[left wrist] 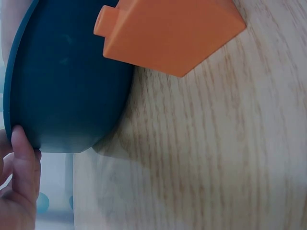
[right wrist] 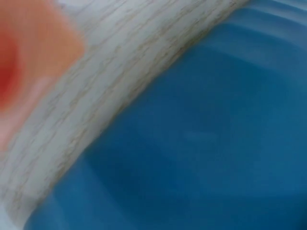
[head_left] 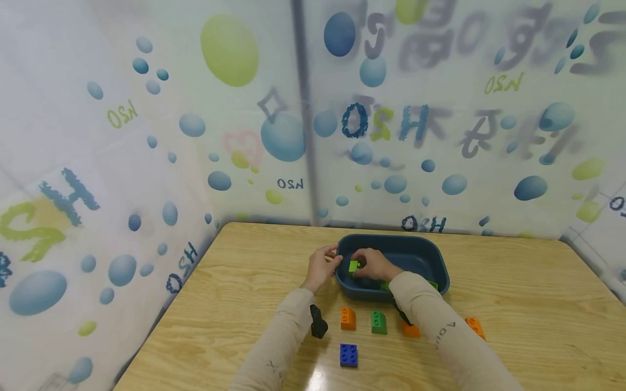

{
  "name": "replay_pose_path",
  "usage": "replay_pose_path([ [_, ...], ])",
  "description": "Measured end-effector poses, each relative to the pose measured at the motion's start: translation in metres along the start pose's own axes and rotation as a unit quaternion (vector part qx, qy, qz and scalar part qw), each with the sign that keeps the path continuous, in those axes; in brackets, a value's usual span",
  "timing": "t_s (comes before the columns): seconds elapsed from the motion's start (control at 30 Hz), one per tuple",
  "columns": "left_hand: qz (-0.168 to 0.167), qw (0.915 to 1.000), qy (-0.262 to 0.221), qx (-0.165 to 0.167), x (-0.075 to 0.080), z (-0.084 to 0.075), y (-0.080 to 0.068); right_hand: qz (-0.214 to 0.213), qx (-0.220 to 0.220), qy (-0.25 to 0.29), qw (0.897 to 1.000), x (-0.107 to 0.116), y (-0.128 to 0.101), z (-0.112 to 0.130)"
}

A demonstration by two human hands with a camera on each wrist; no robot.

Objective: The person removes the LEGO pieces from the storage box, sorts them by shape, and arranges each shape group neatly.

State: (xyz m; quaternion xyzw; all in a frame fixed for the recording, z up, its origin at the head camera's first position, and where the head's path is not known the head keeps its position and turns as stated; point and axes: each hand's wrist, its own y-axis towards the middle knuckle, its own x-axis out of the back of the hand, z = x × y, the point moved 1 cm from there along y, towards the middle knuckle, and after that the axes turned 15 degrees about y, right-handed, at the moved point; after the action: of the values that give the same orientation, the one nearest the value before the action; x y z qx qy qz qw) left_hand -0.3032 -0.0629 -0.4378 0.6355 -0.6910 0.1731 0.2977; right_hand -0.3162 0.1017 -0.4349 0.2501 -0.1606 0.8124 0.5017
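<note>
A dark blue bin point(head_left: 362, 294) sits toward the back of the table. My left hand point(head_left: 320, 268) holds its left end, with fingers at the rim in the left wrist view. Inside the bin, my right hand point(head_left: 375, 264) pinches a lime green toy block point(head_left: 353, 266) near the left wall. More green blocks point(head_left: 433, 284) lie on the bin's floor, partly hidden by the right forearm. The right wrist view is blurred and shows mainly the bin's outer wall point(right wrist: 206, 134).
In front of the bin stand an orange block point(head_left: 348, 319), a green block point(head_left: 379, 322) and a blue block point(head_left: 349, 354). Another orange block point(head_left: 412, 330) is half covered by the right arm, and one more orange block point(head_left: 475, 327) lies farther right. Printed curtains surround the wooden table point(head_left: 264, 271).
</note>
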Motion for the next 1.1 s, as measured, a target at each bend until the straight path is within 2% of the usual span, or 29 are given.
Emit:
replay_pose_path([
  [0.5, 0.000, 1.0000, 0.001, -0.004, 0.000, 0.000, 0.000, 0.014, 0.038, 0.022, 0.999, 0.017, -0.017, 0.011],
  [0.77, -0.002, 1.0000, 0.001, -0.007, -0.001, 0.001, 0.002, 0.011, 0.087, 0.049, 0.995, 0.017, -0.029, 0.019],
  [0.97, -0.004, 0.9999, 0.010, 0.001, -0.002, 0.002, 0.002, 0.010, 0.084, 0.068, 0.994, 0.016, -0.040, 0.023],
  [1.1, -0.006, 0.9999, 0.011, 0.003, -0.002, 0.001, 0.002, 0.014, 0.098, 0.077, 0.992, 0.016, -0.052, 0.029],
])
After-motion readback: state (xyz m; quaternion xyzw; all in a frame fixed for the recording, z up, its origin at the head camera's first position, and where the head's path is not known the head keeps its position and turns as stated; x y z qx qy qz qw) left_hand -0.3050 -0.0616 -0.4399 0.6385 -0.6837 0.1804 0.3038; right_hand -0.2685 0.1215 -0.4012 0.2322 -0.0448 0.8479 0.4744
